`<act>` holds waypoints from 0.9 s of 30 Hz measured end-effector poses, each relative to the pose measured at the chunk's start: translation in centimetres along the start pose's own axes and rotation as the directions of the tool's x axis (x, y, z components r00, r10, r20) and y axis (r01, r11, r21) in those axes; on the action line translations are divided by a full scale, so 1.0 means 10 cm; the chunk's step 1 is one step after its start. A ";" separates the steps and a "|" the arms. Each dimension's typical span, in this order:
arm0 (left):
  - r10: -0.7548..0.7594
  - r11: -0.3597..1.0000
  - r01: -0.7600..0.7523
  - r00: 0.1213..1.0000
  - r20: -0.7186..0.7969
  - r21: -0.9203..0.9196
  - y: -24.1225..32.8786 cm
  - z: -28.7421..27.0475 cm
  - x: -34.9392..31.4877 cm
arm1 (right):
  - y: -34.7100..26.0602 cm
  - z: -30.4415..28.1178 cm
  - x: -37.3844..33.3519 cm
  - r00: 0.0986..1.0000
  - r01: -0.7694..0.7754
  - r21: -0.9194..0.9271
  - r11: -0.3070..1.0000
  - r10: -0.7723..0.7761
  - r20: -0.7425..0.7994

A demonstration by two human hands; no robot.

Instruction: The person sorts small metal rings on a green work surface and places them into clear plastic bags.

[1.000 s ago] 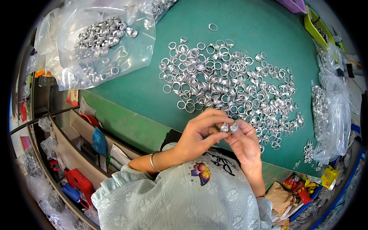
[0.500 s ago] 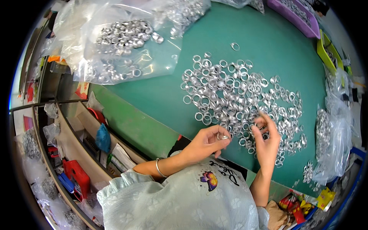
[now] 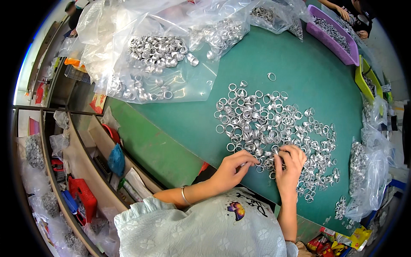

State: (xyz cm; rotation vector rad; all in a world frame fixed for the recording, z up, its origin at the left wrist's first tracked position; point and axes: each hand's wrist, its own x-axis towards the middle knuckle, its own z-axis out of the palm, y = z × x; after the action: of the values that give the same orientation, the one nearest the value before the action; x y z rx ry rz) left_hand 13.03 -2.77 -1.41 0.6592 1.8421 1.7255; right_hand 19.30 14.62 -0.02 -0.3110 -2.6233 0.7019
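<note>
A loose heap of silver metal rings (image 3: pixel 252 112) is spread over the green table in front of me. My left hand (image 3: pixel 234 168) is at the heap's near edge, thumb and fingers closed; a bit of silver shows in its grip, a ring mostly hidden by the fingers. Just to its right, my right hand (image 3: pixel 289 164) reaches down among the rings, pinching one between thumb and forefinger. Its other fingers are curled and partly cover the rings beneath. The two hands' fingertips are a short way apart.
A clear plastic bag (image 3: pixel 192 88) with many rings lies at the far left. Beyond the heap stand a purple basket (image 3: pixel 309 31) and a lime-green basket (image 3: pixel 358 73). Bagged rings (image 3: pixel 358 165) line the right edge. Another person's hand (image 3: pixel 343 13) is by the purple basket.
My right hand has moved left and down, closing from a loosely spread pose into a pinch. The left hand has shifted slightly right, its fingers reaching toward the heap. The whole view has shifted.
</note>
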 end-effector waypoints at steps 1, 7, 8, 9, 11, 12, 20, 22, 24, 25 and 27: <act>0.056 0.995 -0.056 0.998 0.003 0.083 -0.03 0.01 0.02 | 0.01 -0.02 -0.02 0.999 -0.009 0.003 1.000 0.009 -0.035; 0.215 0.921 -0.200 0.977 -0.010 0.334 -0.08 0.07 0.13 | 0.04 -0.09 -0.19 0.845 -0.414 0.700 0.583 0.532 0.056; 0.185 0.933 -0.165 0.982 -0.033 0.320 -0.06 0.08 0.11 | 0.02 -0.06 -0.25 0.803 -0.458 0.772 0.440 0.578 0.147; 0.168 0.939 -0.142 0.984 -0.059 0.312 -0.02 0.09 0.12 | 0.03 -0.03 -0.28 0.767 -0.478 0.829 0.290 0.598 0.233; 0.075 0.990 -0.065 0.995 -0.071 0.124 0.06 0.13 0.12 | 0.01 -0.01 -0.34 0.782 -0.435 0.894 0.108 0.538 0.315; -0.048 0.998 0.047 0.999 -0.025 -0.034 0.14 0.12 0.11 | -0.03 -0.01 -0.33 0.787 -0.422 0.905 0.052 0.516 0.337; 0.004 0.976 0.022 0.993 0.118 -0.215 0.30 0.11 0.20 | -0.16 0.05 -0.35 0.794 -0.435 0.887 -0.157 0.397 0.460; 0.081 0.992 -0.063 0.983 0.163 -0.113 0.32 0.07 0.23 | -0.21 -0.01 -0.30 0.796 -0.540 0.840 0.057 0.360 0.487; 0.094 0.995 -0.085 0.978 0.185 -0.056 0.32 0.01 0.21 | -0.20 -0.07 -0.30 0.790 -0.595 0.789 0.153 0.290 0.540; 0.070 0.997 -0.062 0.981 0.182 -0.048 0.30 -0.02 0.18 | -0.16 -0.11 -0.28 0.785 -0.612 0.762 0.213 0.286 0.550; 0.067 0.998 -0.068 0.987 0.145 -0.002 0.25 -0.03 0.13 | -0.10 -0.20 -0.20 0.770 -0.639 0.696 0.328 0.283 0.572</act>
State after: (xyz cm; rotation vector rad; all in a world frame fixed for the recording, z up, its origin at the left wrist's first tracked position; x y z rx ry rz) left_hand 11.88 -1.93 1.07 0.8345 1.7415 1.6706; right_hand 21.89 14.00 1.43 -0.6839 -1.9917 2.3902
